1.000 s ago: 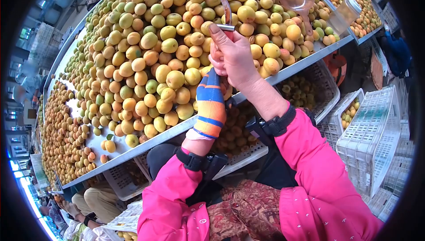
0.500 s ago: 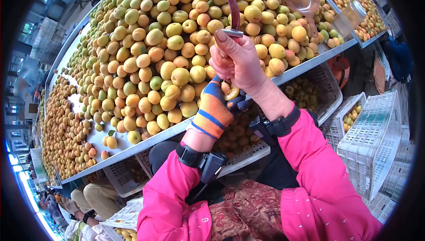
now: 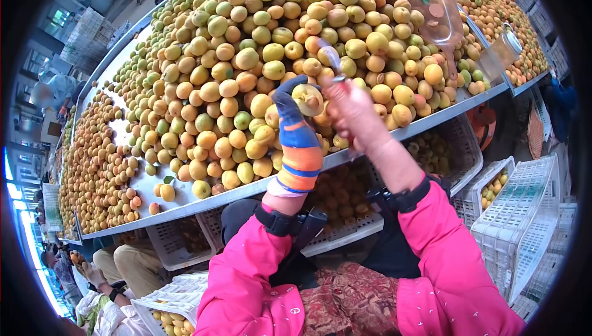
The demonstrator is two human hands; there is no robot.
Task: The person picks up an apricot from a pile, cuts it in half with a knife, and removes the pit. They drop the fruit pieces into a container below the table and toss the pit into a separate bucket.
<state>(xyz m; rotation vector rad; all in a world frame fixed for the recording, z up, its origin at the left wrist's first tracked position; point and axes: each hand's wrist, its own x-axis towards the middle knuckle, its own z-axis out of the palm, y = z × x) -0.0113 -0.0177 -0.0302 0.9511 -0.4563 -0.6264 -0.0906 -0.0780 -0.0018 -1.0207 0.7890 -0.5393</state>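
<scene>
My left hand [image 3: 297,123], in an orange and dark blue knitted glove, grips an apricot [image 3: 307,100] between thumb and fingers over the front of the fruit pile. Pale flesh shows on the apricot's upper side, so it looks cut. Just to the right, my bare right hand [image 3: 354,114] is closed around the handle of a curved knife [image 3: 332,58]. The blade points up and away, blurred by motion. Loose apricots [image 3: 246,58], yellow, orange and greenish, are heaped on the table beyond both hands.
The metal table edge [image 3: 237,198] runs in front of me. Below it stand crates of apricots [image 3: 339,197]. A clear scoop [image 3: 439,21] and a plastic jar [image 3: 501,52] lie at the right. White crates [image 3: 515,225] are stacked at right. Another person's hand [image 3: 92,274] shows lower left.
My left hand has risen away from the table edge with the apricot, turning its cut face up. My right hand has moved right and down, with the knife, apart from the left hand.
</scene>
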